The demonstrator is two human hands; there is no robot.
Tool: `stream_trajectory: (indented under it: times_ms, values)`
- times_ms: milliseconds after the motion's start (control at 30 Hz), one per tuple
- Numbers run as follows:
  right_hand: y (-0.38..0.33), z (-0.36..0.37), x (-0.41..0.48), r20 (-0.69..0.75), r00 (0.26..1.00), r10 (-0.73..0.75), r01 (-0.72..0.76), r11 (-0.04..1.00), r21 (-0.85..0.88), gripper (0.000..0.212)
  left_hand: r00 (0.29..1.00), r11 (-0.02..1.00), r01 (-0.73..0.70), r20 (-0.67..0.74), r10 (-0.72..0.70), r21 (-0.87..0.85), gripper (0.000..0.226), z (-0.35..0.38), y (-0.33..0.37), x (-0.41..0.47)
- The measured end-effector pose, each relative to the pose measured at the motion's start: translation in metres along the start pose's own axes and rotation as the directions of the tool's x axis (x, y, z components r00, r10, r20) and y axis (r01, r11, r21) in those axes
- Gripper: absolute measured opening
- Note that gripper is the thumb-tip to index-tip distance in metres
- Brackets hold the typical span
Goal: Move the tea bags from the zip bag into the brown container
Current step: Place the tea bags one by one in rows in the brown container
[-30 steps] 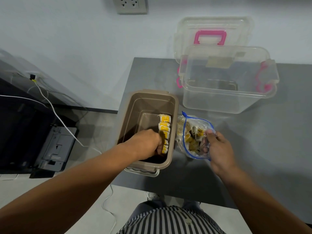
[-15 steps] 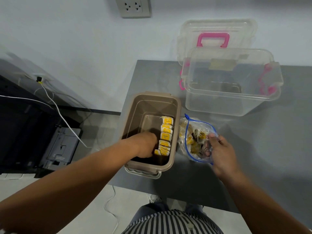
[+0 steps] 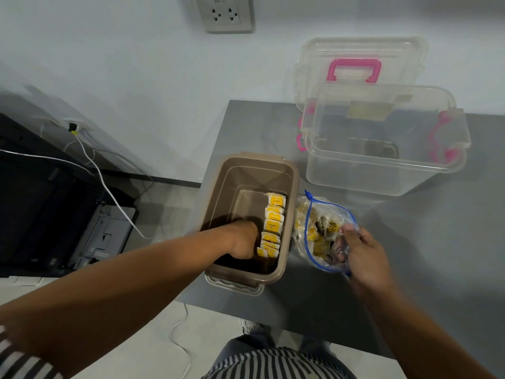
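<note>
Down in brown container (image 3: pixel 291 187), left hand's (image 3: pixel 242 242) curled fingers meet tea bags (image 3: pixel 274 224), grip hidden; right hand (image 3: pixel 362 259) pinches zip bag (image 3: pixel 310 214)

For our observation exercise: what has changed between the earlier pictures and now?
The left hand has slid off the row of tea bags toward its near end, inside the brown container, leaving the row uncovered. The right hand still holds the zip bag; both stayed put, as did the clear box.
</note>
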State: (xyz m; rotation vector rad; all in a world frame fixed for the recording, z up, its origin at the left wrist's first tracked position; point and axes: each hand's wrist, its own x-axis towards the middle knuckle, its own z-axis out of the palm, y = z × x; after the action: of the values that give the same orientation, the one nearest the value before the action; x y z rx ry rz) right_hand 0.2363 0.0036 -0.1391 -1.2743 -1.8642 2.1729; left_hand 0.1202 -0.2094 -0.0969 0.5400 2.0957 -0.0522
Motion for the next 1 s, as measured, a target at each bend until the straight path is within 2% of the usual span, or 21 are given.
stream_trajectory:
  times_ms: [267,667,800,1000]
  values:
    - [0.000,0.002,0.001,0.028,1.000,-0.008,0.006,0.999,0.054,0.026,1.000,1.000,-0.023,0.003,0.023,-0.007,0.020,0.003,0.004,0.002]
    - [0.002,0.000,0.005,0.019,0.999,-0.027,0.027,1.000,-0.007,0.028,0.992,0.994,-0.105,-0.069,0.102,-0.034,0.023,-0.005,0.008,0.002]
    - [-0.001,0.001,0.003,0.035,0.999,-0.035,0.036,0.999,-0.005,0.028,0.994,0.992,-0.112,-0.014,0.112,-0.056,0.017,-0.005,0.007,0.001]
    - [-0.002,0.001,0.001,0.057,0.998,-0.029,0.029,1.000,-0.002,0.026,0.995,0.996,-0.074,0.059,0.077,-0.052,0.021,-0.009,0.006,-0.002]
